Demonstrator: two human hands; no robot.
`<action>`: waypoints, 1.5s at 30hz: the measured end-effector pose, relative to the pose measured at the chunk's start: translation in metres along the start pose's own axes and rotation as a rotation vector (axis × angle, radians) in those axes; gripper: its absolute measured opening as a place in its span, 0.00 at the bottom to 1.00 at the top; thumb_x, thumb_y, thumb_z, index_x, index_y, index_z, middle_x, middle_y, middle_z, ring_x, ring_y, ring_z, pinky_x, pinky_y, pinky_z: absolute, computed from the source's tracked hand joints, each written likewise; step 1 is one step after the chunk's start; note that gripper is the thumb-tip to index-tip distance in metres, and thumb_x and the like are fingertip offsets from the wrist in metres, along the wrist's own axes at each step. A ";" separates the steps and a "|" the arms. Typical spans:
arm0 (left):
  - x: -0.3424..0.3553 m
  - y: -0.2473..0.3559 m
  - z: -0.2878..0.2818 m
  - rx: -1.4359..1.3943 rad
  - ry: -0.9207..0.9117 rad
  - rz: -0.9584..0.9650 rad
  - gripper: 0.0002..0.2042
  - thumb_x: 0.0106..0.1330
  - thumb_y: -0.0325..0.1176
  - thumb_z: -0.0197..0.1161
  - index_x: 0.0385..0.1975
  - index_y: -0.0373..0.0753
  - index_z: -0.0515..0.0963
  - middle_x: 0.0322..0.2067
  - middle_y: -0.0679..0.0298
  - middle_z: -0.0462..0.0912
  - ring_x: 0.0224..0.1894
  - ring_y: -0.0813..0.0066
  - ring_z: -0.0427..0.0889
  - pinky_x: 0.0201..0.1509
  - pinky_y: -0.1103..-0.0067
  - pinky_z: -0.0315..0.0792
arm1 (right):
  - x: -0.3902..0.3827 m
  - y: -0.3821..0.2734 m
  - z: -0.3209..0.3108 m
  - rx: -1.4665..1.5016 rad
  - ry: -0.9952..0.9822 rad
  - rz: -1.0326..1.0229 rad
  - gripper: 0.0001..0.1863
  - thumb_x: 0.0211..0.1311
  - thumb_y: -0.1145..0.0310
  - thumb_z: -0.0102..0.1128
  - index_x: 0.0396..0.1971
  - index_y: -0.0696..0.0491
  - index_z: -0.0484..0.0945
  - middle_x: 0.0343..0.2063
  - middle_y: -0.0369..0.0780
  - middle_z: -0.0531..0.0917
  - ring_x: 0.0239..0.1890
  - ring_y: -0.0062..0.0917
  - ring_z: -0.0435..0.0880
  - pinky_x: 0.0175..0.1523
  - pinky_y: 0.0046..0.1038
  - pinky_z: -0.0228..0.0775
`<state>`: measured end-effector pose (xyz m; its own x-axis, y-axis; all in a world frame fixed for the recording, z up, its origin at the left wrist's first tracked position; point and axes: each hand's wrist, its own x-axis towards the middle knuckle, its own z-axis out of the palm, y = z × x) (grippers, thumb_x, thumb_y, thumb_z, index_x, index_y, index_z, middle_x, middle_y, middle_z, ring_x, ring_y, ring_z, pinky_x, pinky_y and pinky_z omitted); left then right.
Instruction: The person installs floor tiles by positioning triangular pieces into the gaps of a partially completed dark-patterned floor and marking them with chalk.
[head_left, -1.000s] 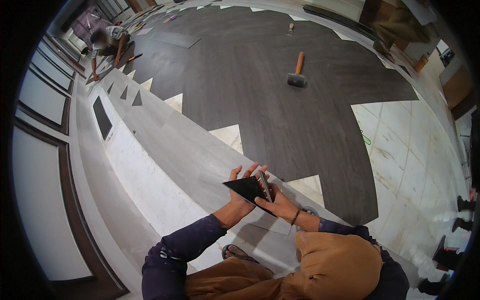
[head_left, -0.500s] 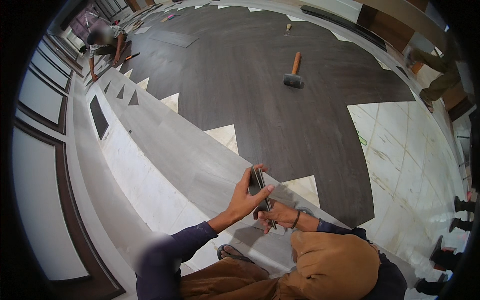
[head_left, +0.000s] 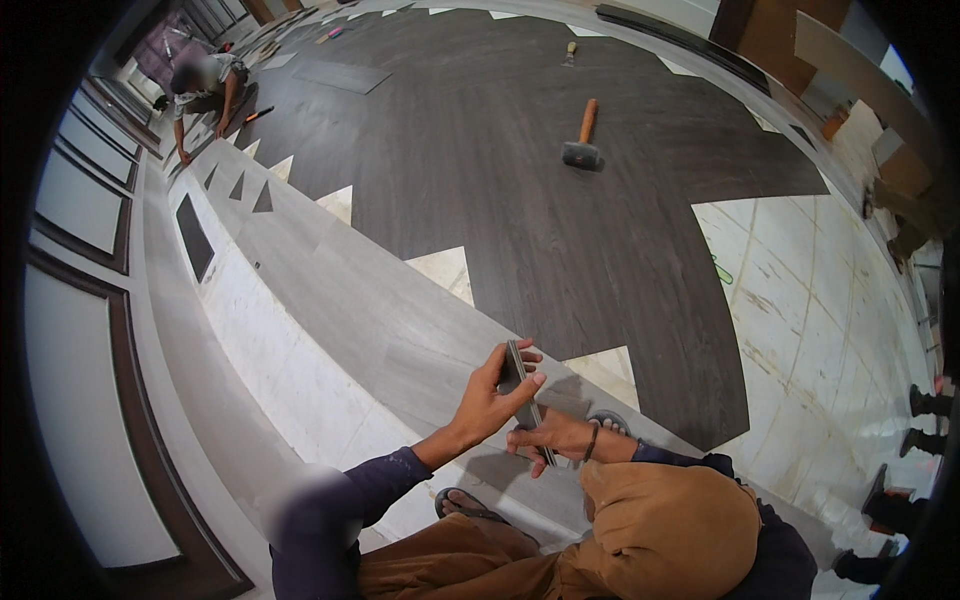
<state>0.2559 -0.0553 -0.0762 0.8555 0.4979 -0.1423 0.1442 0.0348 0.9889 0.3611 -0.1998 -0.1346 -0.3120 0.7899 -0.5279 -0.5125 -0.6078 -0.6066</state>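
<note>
My left hand (head_left: 488,402) grips the upper end of a small stack of thin, flat vinyl plank pieces (head_left: 517,375), dark on the side that shows. My right hand (head_left: 548,432) holds the lower end of the same stack. The stack stands on edge, tilted, above a pale grey plank strip (head_left: 400,325). Just beyond my hands lies dark wood-look plank flooring (head_left: 570,270) with a stepped edge. A pale triangle of bare tile (head_left: 605,372) shows beside it. How many pieces are in the stack I cannot tell.
A mallet (head_left: 582,153) with a wooden handle and a small brush-like tool (head_left: 569,56) lie on the dark planks. Dark triangular offcuts (head_left: 262,198) rest on the grey strip. A co-worker (head_left: 205,90) crouches at far left. Marbled tile (head_left: 790,270) spreads to the right.
The pieces in my hands, slightly fanned apart before, now sit closer together, and the stack has dropped slightly. A person at the right edge has moved farther right.
</note>
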 end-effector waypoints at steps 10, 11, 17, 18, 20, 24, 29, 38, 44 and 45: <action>0.019 -0.025 -0.038 -0.365 0.220 -0.244 0.18 0.73 0.35 0.65 0.57 0.36 0.71 0.45 0.57 0.84 0.44 0.71 0.85 0.48 0.74 0.80 | -0.006 -0.017 -0.008 0.447 -0.166 -0.131 0.38 0.72 0.55 0.63 0.72 0.58 0.56 0.61 0.46 0.70 0.62 0.36 0.78 0.54 0.43 0.84; 0.019 -0.020 -0.041 -0.369 0.210 -0.220 0.18 0.73 0.35 0.64 0.58 0.35 0.70 0.46 0.57 0.84 0.46 0.70 0.85 0.48 0.74 0.80 | -0.008 -0.021 -0.014 0.453 -0.225 -0.164 0.38 0.75 0.59 0.59 0.76 0.55 0.52 0.64 0.45 0.67 0.66 0.36 0.75 0.59 0.44 0.80; 0.009 -0.019 -0.040 -0.368 -0.041 -0.066 0.16 0.73 0.30 0.65 0.57 0.37 0.72 0.49 0.55 0.84 0.54 0.70 0.83 0.59 0.71 0.79 | 0.018 -0.017 -0.022 -0.038 -0.104 -0.348 0.51 0.63 0.66 0.74 0.78 0.52 0.47 0.69 0.41 0.62 0.70 0.31 0.68 0.62 0.36 0.77; 0.007 -0.017 -0.040 -0.303 -0.089 -0.021 0.16 0.71 0.30 0.67 0.55 0.37 0.75 0.52 0.55 0.84 0.56 0.69 0.82 0.63 0.70 0.76 | 0.017 -0.020 -0.020 -0.037 -0.107 -0.346 0.51 0.63 0.66 0.74 0.78 0.52 0.47 0.69 0.41 0.62 0.70 0.31 0.68 0.62 0.36 0.77; 0.003 -0.013 -0.040 -0.172 -0.184 0.070 0.15 0.66 0.29 0.72 0.51 0.36 0.79 0.56 0.56 0.83 0.61 0.67 0.80 0.70 0.67 0.71 | 0.015 -0.026 -0.016 -0.208 0.023 -0.432 0.58 0.54 0.66 0.82 0.77 0.54 0.48 0.70 0.41 0.61 0.72 0.31 0.65 0.63 0.35 0.75; -0.003 -0.008 -0.045 0.120 -0.326 0.195 0.18 0.61 0.31 0.75 0.51 0.44 0.82 0.62 0.57 0.81 0.71 0.55 0.71 0.80 0.53 0.50 | 0.018 -0.016 -0.025 -0.490 0.113 -0.437 0.60 0.42 0.58 0.89 0.74 0.55 0.59 0.67 0.45 0.68 0.69 0.35 0.70 0.67 0.35 0.73; -0.009 -0.022 -0.042 0.442 -0.302 0.336 0.23 0.62 0.35 0.75 0.58 0.46 0.80 0.68 0.60 0.75 0.76 0.53 0.63 0.80 0.52 0.50 | 0.033 -0.002 -0.038 -0.834 0.209 -0.651 0.54 0.42 0.42 0.84 0.67 0.53 0.71 0.68 0.47 0.71 0.71 0.44 0.70 0.75 0.47 0.62; -0.023 -0.100 -0.037 0.248 -0.293 -0.052 0.30 0.65 0.36 0.75 0.66 0.40 0.74 0.62 0.53 0.80 0.63 0.54 0.80 0.67 0.66 0.73 | 0.064 0.073 -0.084 -1.316 0.420 -0.668 0.53 0.43 0.38 0.81 0.68 0.50 0.71 0.67 0.40 0.75 0.77 0.38 0.62 0.76 0.66 0.27; -0.018 -0.100 -0.041 0.302 -0.273 0.062 0.32 0.64 0.40 0.75 0.68 0.41 0.73 0.59 0.50 0.82 0.61 0.55 0.82 0.64 0.66 0.74 | 0.065 0.075 -0.081 -1.320 0.503 -0.678 0.54 0.38 0.33 0.81 0.64 0.49 0.76 0.66 0.36 0.77 0.78 0.36 0.60 0.76 0.65 0.24; -0.009 -0.100 -0.047 0.301 -0.343 -0.043 0.32 0.64 0.40 0.75 0.68 0.41 0.73 0.59 0.50 0.82 0.61 0.55 0.82 0.64 0.67 0.74 | 0.069 0.077 -0.081 -1.266 0.514 -0.662 0.54 0.38 0.31 0.80 0.64 0.49 0.76 0.66 0.37 0.77 0.78 0.37 0.60 0.76 0.65 0.23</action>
<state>0.2104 -0.0229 -0.1721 0.9535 0.1845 -0.2385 0.2777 -0.2294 0.9329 0.3646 -0.1985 -0.2655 0.1330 0.9896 0.0549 0.6433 -0.0441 -0.7643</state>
